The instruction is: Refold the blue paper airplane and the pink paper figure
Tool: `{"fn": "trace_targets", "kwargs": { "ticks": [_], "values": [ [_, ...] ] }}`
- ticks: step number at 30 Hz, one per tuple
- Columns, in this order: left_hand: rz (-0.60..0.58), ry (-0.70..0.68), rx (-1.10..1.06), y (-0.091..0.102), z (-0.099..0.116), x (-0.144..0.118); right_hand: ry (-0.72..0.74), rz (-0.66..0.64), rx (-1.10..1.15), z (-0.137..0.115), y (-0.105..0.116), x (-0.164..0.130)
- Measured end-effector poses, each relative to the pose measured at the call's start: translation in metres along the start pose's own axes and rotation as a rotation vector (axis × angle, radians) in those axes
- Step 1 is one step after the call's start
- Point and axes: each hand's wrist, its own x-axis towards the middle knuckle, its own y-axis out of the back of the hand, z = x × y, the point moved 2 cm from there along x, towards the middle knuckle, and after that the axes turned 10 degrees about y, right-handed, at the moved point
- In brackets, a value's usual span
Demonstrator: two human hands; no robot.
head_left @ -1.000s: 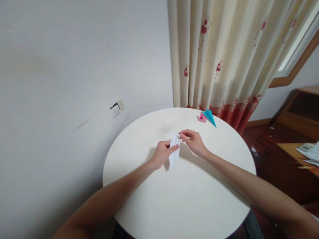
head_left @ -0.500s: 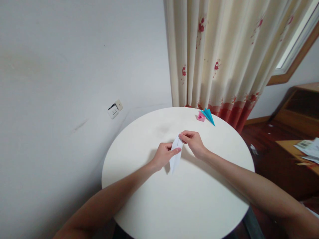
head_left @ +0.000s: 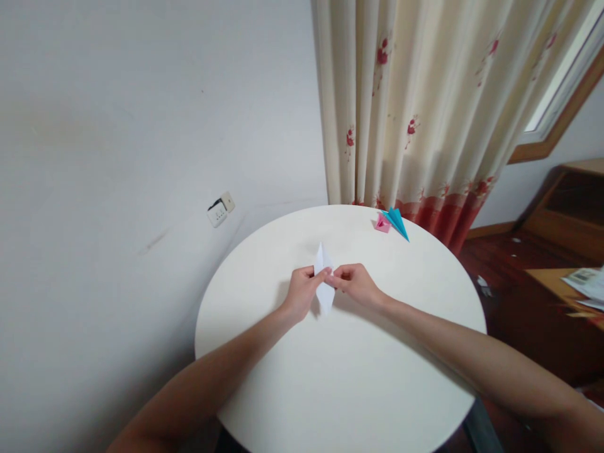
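Observation:
A folded piece of white paper [head_left: 325, 299], long and pointed at both ends, is held over the middle of the round table. My left hand [head_left: 302, 289] grips it from the left, thumb across its front and fingers behind. From the right, my right hand [head_left: 356, 283] pinches the paper's right edge near its middle, close to the left thumb. Both hands are closed on the paper. The fingers partly cover its centre, so the folds there are hidden.
On the far right of the white table [head_left: 349, 377] lie a blue paper plane [head_left: 397, 223] and a pink folded paper piece [head_left: 382, 223]. Behind them hangs a flowered curtain [head_left: 419, 113]. A wall with a socket [head_left: 218, 214] stands at left; a wooden surface with papers [head_left: 585, 283] is at right.
My right hand has slid down from the paper's top end to its middle edge. The paper has turned more upright and shifted slightly left with my left hand.

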Motion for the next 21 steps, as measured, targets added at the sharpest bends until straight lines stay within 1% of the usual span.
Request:
{"fn": "trace_targets", "kwargs": {
  "ticks": [2, 5, 6, 8, 10, 14, 17, 21],
  "values": [
    [-0.062, -0.005, -0.011, 0.000, 0.002, 0.001, -0.002, 0.049, -0.008, 0.002, 0.002, 0.001],
    [-0.183, -0.017, 0.010, 0.000, 0.006, 0.001, 0.008, 0.138, -0.014, 0.001, 0.010, 0.003],
    [-0.198, -0.022, 0.030, 0.000, 0.008, 0.001, 0.010, 0.161, -0.019, 0.000, 0.013, 0.003],
    [-0.178, -0.036, 0.074, 0.001, 0.010, 0.000, 0.009, 0.180, -0.023, -0.002, 0.015, 0.003],
    [-0.147, -0.050, 0.103, 0.002, 0.010, -0.001, 0.004, 0.158, -0.011, -0.002, 0.014, 0.002],
    [-0.174, -0.042, 0.136, 0.001, 0.007, -0.001, -0.015, 0.111, 0.012, -0.002, 0.012, 0.001],
    [-0.163, -0.051, 0.119, 0.004, 0.009, 0.002, -0.039, 0.086, 0.024, -0.002, 0.013, 0.001],
    [-0.152, -0.122, 0.002, 0.014, 0.025, 0.010, -0.071, -0.085, 0.040, -0.002, 0.010, -0.002]
  ]
}}
